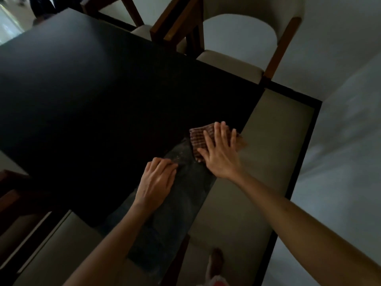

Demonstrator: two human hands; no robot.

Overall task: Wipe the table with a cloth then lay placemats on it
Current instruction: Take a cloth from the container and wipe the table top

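A dark glossy table [86, 96] fills most of the view, its surface mirroring the room. A folded brown checked cloth [199, 139] lies near the table's right side. My right hand [220, 151] lies flat on the cloth with fingers spread, pressing it to the surface. My left hand [156, 180] rests on the tabletop just left of it, fingers bent and fingertips down, holding nothing. No placemats are visible.
Two wooden chairs with cream cushions [237, 48] stand at the table's far side. The table's right edge [305, 153] runs along pale floor [340, 162]. A dark chair part [10, 195] shows at the left. A foot [215, 263] shows below, seemingly through the glass.
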